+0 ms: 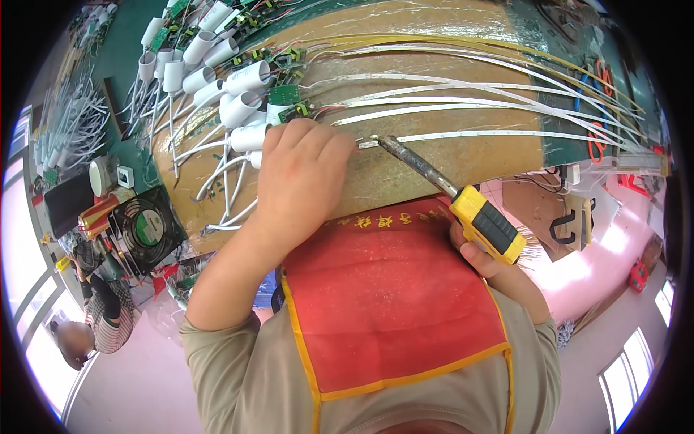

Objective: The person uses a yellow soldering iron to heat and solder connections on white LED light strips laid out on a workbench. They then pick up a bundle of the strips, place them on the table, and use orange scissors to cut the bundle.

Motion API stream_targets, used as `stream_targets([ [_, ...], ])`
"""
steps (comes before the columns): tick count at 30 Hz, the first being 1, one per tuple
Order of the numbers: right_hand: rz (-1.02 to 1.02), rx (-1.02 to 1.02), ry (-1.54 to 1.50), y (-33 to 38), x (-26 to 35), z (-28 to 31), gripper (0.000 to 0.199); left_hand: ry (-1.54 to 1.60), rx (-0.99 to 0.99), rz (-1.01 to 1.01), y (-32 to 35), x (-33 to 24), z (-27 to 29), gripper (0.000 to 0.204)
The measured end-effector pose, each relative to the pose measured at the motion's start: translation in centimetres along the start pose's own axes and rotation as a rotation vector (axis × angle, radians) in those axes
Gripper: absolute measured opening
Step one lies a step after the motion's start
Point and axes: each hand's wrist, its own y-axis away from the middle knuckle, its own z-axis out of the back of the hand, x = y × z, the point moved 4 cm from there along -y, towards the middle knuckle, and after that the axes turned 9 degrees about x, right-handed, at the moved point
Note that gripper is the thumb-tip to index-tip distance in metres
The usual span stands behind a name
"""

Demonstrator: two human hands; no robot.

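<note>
A: Item one, work in hand?

B: A soldering iron with a yellow and black handle is clenched in the right hand, fingers wrapped tight about the grip. Its tip is laid on the near end of a white light strip, at the middle of the bench. That end is pinned down by the left hand, fingers pressed together on it; whether anything is pinched underneath cannot be told.

A: Progress?

B: Judged partly done. Several white strips are laid side by side, running off to the right, and small green circuit boards are seen at their left ends, seemingly wired already. The joint under the tip is judged the one being made. White cylinder housings with leads are heaped at far left; how many remain unjoined cannot be counted.

A: Surface?

B: A brown board, worn and speckled, is set over a green bench. A small black fan is stood at the near left edge, with a red and gold can and a round grey object beside it. Orange loops of cable are noted at far right.

A: Room?

B: A pale pink floor is seen below the bench, with bright windows low at both sides. A red apron with yellow edging is worn by the person. Another person, seated, is seen at lower left, well apart.
</note>
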Motion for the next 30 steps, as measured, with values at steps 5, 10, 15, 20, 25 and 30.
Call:
stream_targets([
  [5, 0.029, 0.04, 0.125, -0.2, 0.1, 0.1, 0.017, 0.027, -0.015, -0.003, 0.2, 0.1, 0.0, 0.018],
  [10, 0.072, 0.021, 0.106, -0.4, 0.5, 0.1, 0.016, 0.02, -0.007, -0.018, 0.4, 0.1, 0.2, 0.02],
  [15, 0.051, 0.009, 0.082, -0.6, 0.8, 0.0, 0.014, -0.002, -0.02, -0.038, 0.4, 0.0, 0.0, 0.021],
  [20, -0.002, -0.004, 0.022, -0.4, 0.0, -0.1, 0.012, -0.049, -0.028, -0.067, 0.6, -0.1, -0.5, 0.019],
  [25, -0.015, -0.024, -0.045, -0.3, -0.3, -0.2, 0.015, -0.091, -0.001, -0.092, 0.7, -0.2, -0.8, 0.018],
  [30, -0.025, -0.015, -0.037, 0.1, -0.6, -0.3, 0.018, -0.102, 0.001, -0.1, 0.4, -0.3, -0.3, 0.02],
])
